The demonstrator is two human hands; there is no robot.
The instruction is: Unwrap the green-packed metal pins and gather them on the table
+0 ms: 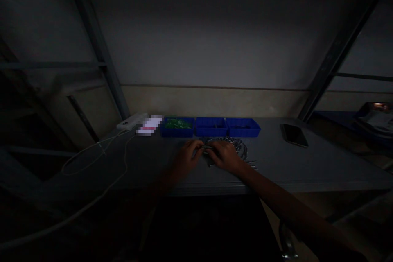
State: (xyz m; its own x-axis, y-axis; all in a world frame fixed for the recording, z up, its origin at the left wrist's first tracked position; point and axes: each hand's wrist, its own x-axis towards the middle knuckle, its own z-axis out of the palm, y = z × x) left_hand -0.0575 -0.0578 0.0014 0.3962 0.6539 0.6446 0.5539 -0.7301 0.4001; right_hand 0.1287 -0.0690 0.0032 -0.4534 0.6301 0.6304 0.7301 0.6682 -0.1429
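The scene is very dark. Both my hands rest on a grey table [276,163], near its middle. My left hand [188,156] and my right hand [223,154] meet over a small dark part [208,152], fingers curled in around it. What the part is cannot be made out. Just behind and right of the right hand lies a pile of small shiny metal pieces [238,145]. A few thin metal pins [252,165] lie by my right wrist.
Three blue trays stand in a row at the table's back: one with green pieces [177,126], a middle one [211,126], a right one [243,127]. A dark phone [294,135] lies at right. A white power strip [131,122] and its cable [92,159] are at left.
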